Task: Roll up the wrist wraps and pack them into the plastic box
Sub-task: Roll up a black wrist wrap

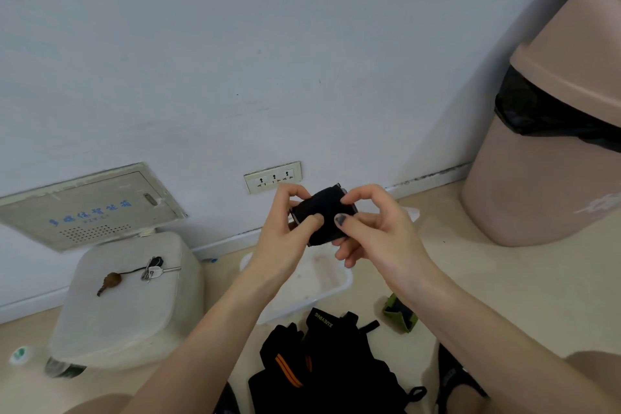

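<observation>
Unrolled wraps are heaped on the floor nearest the camera, one printed "XUEYING". Above the box, a rolled wrap is pinched by the left hand and right hand. By judgement, the roll should be kept tight and its tail pressed flat before being lowered into the box.

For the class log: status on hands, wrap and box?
Left hand and right hand both grip rolled black wrist wrap. Plastic box open below, apparently empty. More wraps unrolled on floor. Nothing blocking.
</observation>
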Demonstrator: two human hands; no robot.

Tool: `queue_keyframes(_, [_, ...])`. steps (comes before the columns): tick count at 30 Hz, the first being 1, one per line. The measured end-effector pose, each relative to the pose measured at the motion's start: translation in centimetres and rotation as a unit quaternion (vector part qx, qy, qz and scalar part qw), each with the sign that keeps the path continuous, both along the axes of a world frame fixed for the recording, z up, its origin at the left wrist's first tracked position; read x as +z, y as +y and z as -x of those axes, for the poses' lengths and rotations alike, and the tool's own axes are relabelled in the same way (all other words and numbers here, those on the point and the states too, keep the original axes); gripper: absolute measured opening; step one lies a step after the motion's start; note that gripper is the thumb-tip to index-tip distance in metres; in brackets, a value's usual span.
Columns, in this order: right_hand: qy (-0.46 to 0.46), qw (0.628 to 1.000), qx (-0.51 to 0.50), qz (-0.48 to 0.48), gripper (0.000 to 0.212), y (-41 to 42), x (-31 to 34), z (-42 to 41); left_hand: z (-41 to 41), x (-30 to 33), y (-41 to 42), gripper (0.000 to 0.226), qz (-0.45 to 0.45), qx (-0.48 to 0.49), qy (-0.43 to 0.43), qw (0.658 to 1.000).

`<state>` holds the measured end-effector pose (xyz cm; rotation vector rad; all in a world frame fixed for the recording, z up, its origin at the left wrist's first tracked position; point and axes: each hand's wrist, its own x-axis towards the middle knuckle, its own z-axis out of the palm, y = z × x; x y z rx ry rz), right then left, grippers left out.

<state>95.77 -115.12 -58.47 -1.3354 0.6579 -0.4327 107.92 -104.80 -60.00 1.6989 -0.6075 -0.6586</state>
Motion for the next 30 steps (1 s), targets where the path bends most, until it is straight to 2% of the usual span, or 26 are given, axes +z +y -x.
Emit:
queue_keyframes(3, [-0.018, 1.0, -0.01, -0.015, 0.002, -0.4, 0.1, 0.0, 0.5, -0.2, -0.3, 0.025, 0.007, -0.012, 0.014, 1.0])
queue_keyframes(8, [-0.02, 0.996, 0.019, -0.086, 0.01, -1.1, 0.1, 0.2, 0.6, -0.9, -0.2, 0.022, 0.015, -0.021, 0.043, 0.999])
queue_keyframes(14, [-0.048, 0.98, 0.038, -0.187, 0.025, -1.7, 0.2, 0.7, 0.8, -0.9, 0.3, 0.029, 0.017, -0.038, 0.055, 0.998])
queue_keyframes(21, [-0.011, 0.993, 0.031, -0.109, 0.023, -1.8, 0.3, 0.7, 1.4, -0.6, 0.8, 0.031, 0.033, -0.062, 0.022, 0.997])
queue_keyframes(27, [-0.002, 0.994, 0.046, -0.097, 0.024, -1.1, 0.1, 0.3, 1.7, -1.5, 0.5, 0.039, 0.04, -0.037, -0.04, 0.998])
queue_keyframes(30, [0.017, 0.999, 0.042, -0.031, 0.019, -1.1, -0.4, 0.2, 1.8, -1.4, 0.3, 0.041, 0.038, -0.043, -0.037, 0.998])
